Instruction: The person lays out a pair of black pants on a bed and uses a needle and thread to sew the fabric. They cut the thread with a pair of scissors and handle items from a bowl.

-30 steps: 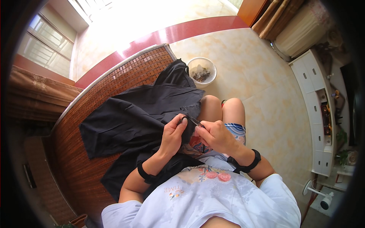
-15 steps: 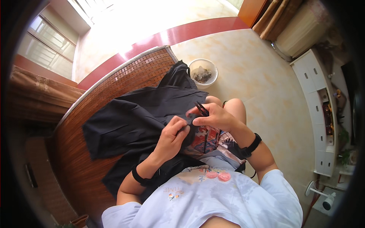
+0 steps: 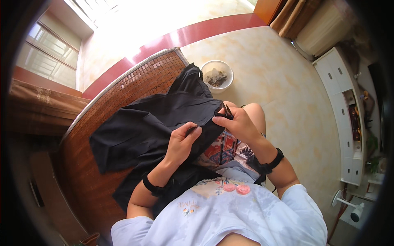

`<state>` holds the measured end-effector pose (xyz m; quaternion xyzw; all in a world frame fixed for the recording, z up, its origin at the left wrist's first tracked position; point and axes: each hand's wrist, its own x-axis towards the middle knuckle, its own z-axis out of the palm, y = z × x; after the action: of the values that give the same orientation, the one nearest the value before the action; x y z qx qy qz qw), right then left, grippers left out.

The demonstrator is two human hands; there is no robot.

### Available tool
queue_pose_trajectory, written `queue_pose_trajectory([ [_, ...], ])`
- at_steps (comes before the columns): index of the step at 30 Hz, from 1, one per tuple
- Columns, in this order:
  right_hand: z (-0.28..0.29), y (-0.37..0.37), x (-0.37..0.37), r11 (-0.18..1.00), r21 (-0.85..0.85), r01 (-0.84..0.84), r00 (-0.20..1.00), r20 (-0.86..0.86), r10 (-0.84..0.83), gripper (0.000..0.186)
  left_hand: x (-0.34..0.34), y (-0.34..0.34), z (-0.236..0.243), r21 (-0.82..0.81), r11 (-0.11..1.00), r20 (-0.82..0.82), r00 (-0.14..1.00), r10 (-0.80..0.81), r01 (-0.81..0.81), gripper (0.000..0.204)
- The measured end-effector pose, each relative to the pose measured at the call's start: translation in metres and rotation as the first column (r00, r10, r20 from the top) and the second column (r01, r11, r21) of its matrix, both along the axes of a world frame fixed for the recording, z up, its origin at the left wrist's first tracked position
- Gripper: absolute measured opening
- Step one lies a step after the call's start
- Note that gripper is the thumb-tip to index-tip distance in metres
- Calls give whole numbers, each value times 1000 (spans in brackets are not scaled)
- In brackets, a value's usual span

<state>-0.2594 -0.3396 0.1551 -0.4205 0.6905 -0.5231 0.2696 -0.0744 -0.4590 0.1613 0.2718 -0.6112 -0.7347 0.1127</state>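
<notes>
Black fabric [image 3: 145,123] lies spread over the woven mat seat [image 3: 141,74] and across my lap. My left hand [image 3: 182,141] is closed on the cloth, thumb and fingers pinching its edge. Farther right and a little higher, my right hand [image 3: 238,125] grips dark scissors [image 3: 227,110], their points upward, while thumb and fingers also pinch the cloth's edge. A stretch of the edge runs between the two hands. My printed shorts [image 3: 219,147] show beneath them.
A white bucket [image 3: 217,76] with scraps inside stands on the tiled floor beyond my knees. A white cabinet [image 3: 340,115] stands at the right, with a white stand fan or camera-like device [image 3: 355,211] lower down. Brown curtains [image 3: 45,102] hang at the left.
My hands were together around the scissors; since then my right hand has moved up and right, turning the blades upward, and the fabric edge now stretches between the hands.
</notes>
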Motion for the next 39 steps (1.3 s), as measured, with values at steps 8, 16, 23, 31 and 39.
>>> queue_pose_trajectory([
  [8, 33, 12, 11, 992, 15, 122, 986, -117, -120, 24, -7, 7, -12, 257, 959, -173, 971, 167, -119, 17],
  [16, 56, 22, 37, 939, 260, -226, 974, 57, 219, 27, -5, 10, -11, -7, 994, -210, 972, 105, -109, 15],
  [23, 59, 21, 35, 921, 270, -282, 951, -50, 306, 25, -1, 10, -11, -104, 991, -232, 971, 63, -89, 9],
  [31, 58, 16, 33, 921, 188, -340, 913, -169, 371, 28, 1, 8, -7, -174, 982, -260, 965, 23, -70, 10],
  [39, 61, 18, 39, 950, 179, -254, 953, -124, 278, 27, 3, 10, -5, -13, 995, -265, 960, 94, -101, 11],
])
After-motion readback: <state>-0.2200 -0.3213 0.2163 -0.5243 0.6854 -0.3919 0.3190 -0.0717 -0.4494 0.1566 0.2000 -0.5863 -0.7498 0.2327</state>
